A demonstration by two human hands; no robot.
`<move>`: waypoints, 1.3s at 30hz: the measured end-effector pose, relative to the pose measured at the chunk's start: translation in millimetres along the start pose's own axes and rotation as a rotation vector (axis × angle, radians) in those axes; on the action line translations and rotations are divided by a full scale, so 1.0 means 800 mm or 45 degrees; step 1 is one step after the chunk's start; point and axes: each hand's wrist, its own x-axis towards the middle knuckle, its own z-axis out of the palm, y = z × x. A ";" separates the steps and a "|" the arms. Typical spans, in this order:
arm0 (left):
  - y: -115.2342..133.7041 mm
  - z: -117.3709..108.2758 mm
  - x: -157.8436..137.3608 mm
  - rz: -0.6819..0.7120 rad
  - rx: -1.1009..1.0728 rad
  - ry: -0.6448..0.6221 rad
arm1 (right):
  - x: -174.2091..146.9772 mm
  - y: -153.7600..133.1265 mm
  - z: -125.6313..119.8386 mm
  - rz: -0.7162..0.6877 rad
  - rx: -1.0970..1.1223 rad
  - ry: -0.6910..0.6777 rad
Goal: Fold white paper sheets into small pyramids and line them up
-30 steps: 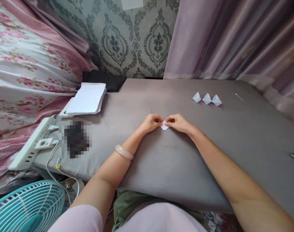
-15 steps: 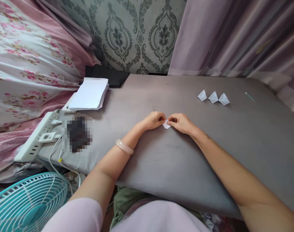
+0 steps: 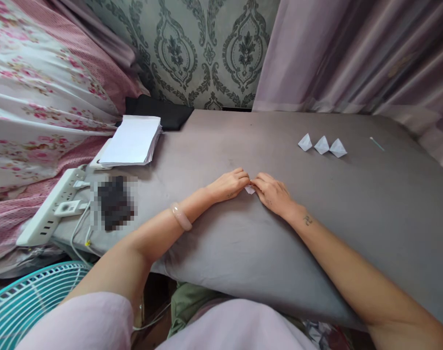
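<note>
A small folded white paper (image 3: 249, 189) lies low over the grey-covered table, between my two hands and mostly hidden by the fingers. My left hand (image 3: 231, 184) pinches its left side, with the fingers bent over its top. On the other side, my right hand (image 3: 273, 192) has its fingers closed on the paper's right edge, back of the hand turned up. The fingertips of both hands nearly meet above the paper. Farther off to the right, three folded white paper pieces (image 3: 321, 145) with pointed tops stand in a row.
On the left is a stack of white paper (image 3: 132, 141), with a black cloth-like item (image 3: 159, 112) behind it. A white power strip (image 3: 51, 209) with plugs and cables lies along the left edge. A turquoise fan (image 3: 35, 301) stands below. A thin stick (image 3: 377, 144) lies far right.
Both hands have rolled over the paper, so their backs face up more and less paper shows. My left elbow has swung outward to the left.
</note>
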 end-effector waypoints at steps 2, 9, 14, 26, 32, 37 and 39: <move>0.000 -0.001 -0.003 0.016 0.013 -0.022 | -0.002 -0.003 0.000 -0.045 -0.079 0.020; 0.022 -0.006 -0.015 -0.060 0.079 -0.136 | -0.013 -0.014 0.000 -0.095 -0.248 0.038; 0.051 -0.004 -0.023 -0.254 0.224 -0.193 | -0.031 -0.022 0.000 -0.052 -0.237 0.000; 0.045 -0.004 -0.017 -0.587 -0.321 0.047 | -0.033 -0.027 -0.014 0.130 -0.095 -0.182; 0.042 0.007 -0.022 -0.659 -0.375 0.243 | -0.040 -0.026 -0.010 0.156 -0.030 -0.149; 0.034 0.004 -0.008 -0.858 -0.519 0.183 | -0.036 -0.017 -0.009 0.215 0.122 -0.139; 0.027 0.003 -0.002 -0.927 -0.564 0.140 | -0.032 -0.010 -0.008 0.257 0.231 -0.125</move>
